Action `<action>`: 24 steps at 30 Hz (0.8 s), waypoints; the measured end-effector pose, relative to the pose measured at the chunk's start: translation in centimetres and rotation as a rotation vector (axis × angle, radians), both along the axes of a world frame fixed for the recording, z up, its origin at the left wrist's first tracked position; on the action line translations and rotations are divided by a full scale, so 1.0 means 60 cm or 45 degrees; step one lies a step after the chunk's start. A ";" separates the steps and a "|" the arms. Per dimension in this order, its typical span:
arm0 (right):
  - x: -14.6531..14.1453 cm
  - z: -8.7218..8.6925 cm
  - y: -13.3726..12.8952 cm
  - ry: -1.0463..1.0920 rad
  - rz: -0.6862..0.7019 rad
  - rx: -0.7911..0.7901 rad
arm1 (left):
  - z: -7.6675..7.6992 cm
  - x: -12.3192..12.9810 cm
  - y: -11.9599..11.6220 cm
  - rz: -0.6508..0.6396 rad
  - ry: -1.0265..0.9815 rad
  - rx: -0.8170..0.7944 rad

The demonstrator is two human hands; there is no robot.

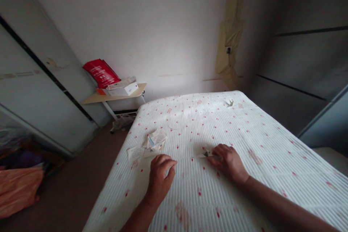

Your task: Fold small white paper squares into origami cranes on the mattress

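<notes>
My right hand [228, 163] rests low over the bed, its thumb and fingers closed on the near end of a small folded paper [204, 153] with dark print. Most of that paper's right end is hidden by the fingers. To the left, my left hand [162, 174] has loosely bent fingers, a small gap between thumb and forefinger, and nothing visible in it. Just beyond it lie printed paper scraps [157, 139], overlapping another flat piece [135, 153]. A white folded paper shape [230, 103] sits near the far right corner of the bed.
The bed [190, 123] has a white ribbed cover with red dots. A small table [94, 98] at the far left holds a red bag [102, 73] and a white box [123, 90]. Orange cloth [20, 190] lies at the left. Cabinets stand on both sides.
</notes>
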State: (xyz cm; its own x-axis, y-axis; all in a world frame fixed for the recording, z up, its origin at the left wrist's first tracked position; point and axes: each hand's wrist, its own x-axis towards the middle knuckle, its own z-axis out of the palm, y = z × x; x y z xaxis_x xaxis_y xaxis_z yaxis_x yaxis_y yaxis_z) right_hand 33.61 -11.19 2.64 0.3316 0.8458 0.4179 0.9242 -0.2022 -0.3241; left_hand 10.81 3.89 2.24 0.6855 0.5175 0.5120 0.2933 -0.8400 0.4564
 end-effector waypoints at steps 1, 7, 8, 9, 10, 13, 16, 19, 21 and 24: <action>-0.005 0.002 0.004 -0.039 -0.030 -0.012 | -0.001 0.000 0.000 -0.007 -0.006 0.001; -0.021 0.009 0.022 -0.087 -0.161 -0.079 | -0.007 0.002 0.002 -0.066 -0.001 0.030; -0.021 0.007 0.023 -0.091 -0.166 -0.086 | -0.008 0.003 0.003 -0.069 -0.004 0.036; -0.021 0.006 0.025 -0.093 -0.170 -0.095 | -0.008 0.003 0.004 -0.069 -0.007 0.043; -0.021 0.005 0.026 -0.094 -0.170 -0.106 | -0.008 0.002 0.005 -0.067 -0.014 0.050; -0.021 0.003 0.027 -0.089 -0.175 -0.137 | -0.009 0.002 0.006 -0.066 -0.030 0.069; -0.024 0.002 0.028 -0.078 -0.171 -0.133 | -0.011 0.002 0.008 -0.075 -0.034 0.080; -0.019 0.005 0.031 -0.066 -0.195 -0.103 | -0.016 0.002 0.010 -0.084 -0.049 0.104; -0.001 0.012 0.032 -0.060 -0.235 -0.068 | -0.020 0.001 0.012 -0.083 -0.044 0.109; 0.052 0.035 0.030 -0.060 -0.329 -0.003 | -0.028 0.000 0.015 -0.078 -0.034 0.111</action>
State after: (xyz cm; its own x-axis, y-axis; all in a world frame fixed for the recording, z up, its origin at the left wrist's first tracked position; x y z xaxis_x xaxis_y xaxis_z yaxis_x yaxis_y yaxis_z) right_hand 36.72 -9.38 4.72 0.5170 0.7366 0.4361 0.8558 -0.4342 -0.2813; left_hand 10.83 4.81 0.56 0.6998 0.4280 0.5720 0.2292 -0.8928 0.3878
